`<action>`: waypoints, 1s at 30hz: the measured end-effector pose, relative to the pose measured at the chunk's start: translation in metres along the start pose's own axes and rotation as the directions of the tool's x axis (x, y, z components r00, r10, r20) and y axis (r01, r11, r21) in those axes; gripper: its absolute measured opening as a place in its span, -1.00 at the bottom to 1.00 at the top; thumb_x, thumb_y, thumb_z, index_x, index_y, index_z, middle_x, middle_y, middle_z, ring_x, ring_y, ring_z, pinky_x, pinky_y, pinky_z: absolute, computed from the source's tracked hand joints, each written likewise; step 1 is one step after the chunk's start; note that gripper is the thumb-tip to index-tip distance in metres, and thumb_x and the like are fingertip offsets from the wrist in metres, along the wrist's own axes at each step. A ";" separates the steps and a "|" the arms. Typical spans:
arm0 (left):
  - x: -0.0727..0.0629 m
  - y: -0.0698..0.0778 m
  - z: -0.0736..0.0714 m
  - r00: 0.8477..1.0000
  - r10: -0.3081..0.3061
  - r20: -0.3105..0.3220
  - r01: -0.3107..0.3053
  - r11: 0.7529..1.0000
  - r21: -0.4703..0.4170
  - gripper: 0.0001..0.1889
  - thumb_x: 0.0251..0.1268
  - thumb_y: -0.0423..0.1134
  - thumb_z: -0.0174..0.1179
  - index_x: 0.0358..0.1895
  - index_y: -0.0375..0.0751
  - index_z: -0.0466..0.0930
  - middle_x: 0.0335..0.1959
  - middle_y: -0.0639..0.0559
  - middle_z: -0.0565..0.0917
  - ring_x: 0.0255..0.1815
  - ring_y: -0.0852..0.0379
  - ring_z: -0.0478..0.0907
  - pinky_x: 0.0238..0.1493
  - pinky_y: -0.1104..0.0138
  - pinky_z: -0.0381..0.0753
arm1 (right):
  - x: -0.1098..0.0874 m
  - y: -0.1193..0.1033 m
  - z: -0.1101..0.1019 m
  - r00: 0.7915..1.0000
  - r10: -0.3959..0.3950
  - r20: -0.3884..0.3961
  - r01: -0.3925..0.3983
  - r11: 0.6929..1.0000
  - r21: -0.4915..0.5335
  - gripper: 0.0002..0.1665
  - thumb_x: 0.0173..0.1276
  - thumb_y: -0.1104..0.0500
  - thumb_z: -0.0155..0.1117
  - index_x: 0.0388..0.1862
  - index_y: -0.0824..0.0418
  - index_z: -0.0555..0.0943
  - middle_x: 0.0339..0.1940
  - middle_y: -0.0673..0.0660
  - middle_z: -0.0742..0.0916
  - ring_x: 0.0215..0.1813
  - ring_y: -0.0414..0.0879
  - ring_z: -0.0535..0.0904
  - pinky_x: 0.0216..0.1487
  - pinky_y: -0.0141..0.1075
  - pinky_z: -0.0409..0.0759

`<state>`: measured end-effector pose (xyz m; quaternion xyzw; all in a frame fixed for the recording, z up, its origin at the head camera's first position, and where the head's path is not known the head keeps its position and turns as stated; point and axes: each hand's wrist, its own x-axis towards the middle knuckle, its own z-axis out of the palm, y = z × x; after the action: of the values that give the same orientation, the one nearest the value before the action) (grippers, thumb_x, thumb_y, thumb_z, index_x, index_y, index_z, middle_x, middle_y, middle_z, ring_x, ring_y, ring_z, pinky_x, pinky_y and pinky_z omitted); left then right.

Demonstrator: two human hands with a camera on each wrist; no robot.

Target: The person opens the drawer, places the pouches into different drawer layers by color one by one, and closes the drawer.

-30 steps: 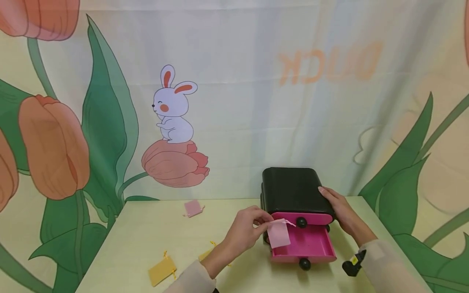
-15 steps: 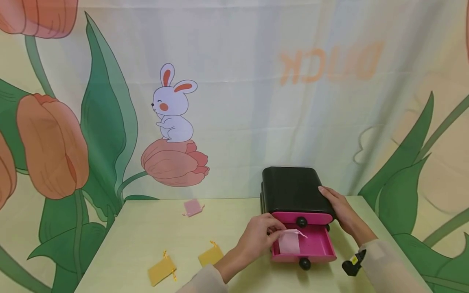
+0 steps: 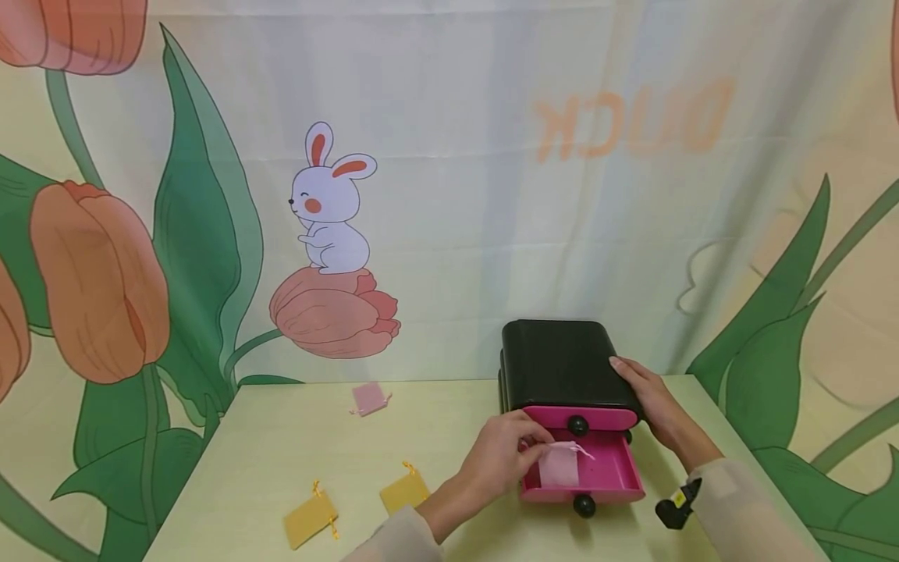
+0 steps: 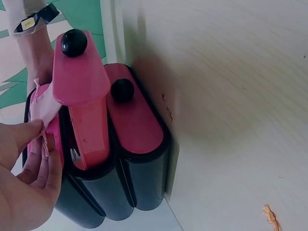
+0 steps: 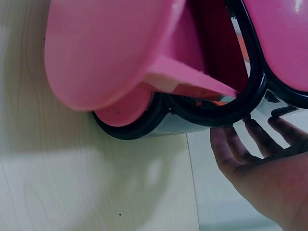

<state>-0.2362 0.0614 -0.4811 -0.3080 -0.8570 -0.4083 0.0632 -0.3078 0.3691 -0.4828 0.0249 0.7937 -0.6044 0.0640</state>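
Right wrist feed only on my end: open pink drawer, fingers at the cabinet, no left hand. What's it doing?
Observer: Head view: the left hand pinches a pale pink pouch by its drawstring end, over the open drawer. Can't tell if the pouch touches the drawer floor.
Operator: Other pouches around?
Observer: Three visible on the table: a second pink pouch toward the back, and two yellow pouches nearer the person.

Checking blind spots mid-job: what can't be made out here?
Bottom drawer's front: head view, behind open middle drawer.
Right hand, most fingers: head view, behind cabinet.
Held pink pouch, lower end: left wrist view, behind middle drawer.
Orange cord: left wrist view, cut off by bottom edge.
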 end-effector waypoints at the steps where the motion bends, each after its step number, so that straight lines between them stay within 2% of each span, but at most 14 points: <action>1: 0.000 0.000 0.001 1.000 -0.001 0.002 0.001 1.000 0.002 -0.93 0.33 -0.31 0.49 -0.19 -0.04 0.88 -0.24 0.22 0.71 -0.28 0.46 0.54 -0.23 0.58 0.62 | 0.000 0.000 0.000 1.000 0.001 -0.001 -0.001 1.000 -0.001 0.14 0.57 -0.50 -0.03 0.77 0.22 -0.01 0.69 0.43 0.22 0.67 0.35 0.15 0.61 0.26 0.13; 14: 0.001 0.001 0.006 1.000 0.002 0.003 -0.002 1.000 0.018 -0.91 0.34 -0.35 0.48 -0.19 -0.06 0.87 -0.24 0.22 0.71 -0.25 0.43 0.57 -0.18 0.57 0.65 | -0.001 0.001 0.000 1.000 0.006 -0.002 -0.006 1.000 0.001 0.14 0.57 -0.50 -0.02 0.77 0.21 0.00 0.70 0.41 0.20 0.68 0.35 0.12 0.62 0.26 0.10; 20: 0.002 0.000 0.008 0.999 0.029 -0.015 -0.029 0.999 0.041 -0.91 0.34 -0.35 0.48 -0.20 -0.06 0.86 -0.24 0.21 0.73 -0.26 0.44 0.57 -0.20 0.63 0.60 | -0.001 -0.001 0.000 1.000 0.002 -0.002 -0.002 1.000 -0.005 0.13 0.57 -0.49 -0.02 0.77 0.20 0.00 0.70 0.41 0.20 0.68 0.35 0.12 0.62 0.26 0.10; 30: 0.001 0.001 0.012 0.997 0.061 -0.048 -0.061 0.998 -0.004 -0.94 0.33 -0.34 0.49 -0.22 -0.09 0.82 -0.23 0.19 0.70 -0.24 0.47 0.59 -0.19 0.66 0.58 | 0.000 -0.001 -0.001 1.000 -0.005 -0.002 0.005 1.000 -0.003 0.14 0.58 -0.49 -0.03 0.77 0.23 0.00 0.69 0.42 0.22 0.67 0.34 0.15 0.61 0.25 0.15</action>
<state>-0.2349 0.0716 -0.4881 -0.3242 -0.8443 -0.4158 0.0952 -0.3081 0.3696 -0.4820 0.0233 0.7946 -0.6035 0.0618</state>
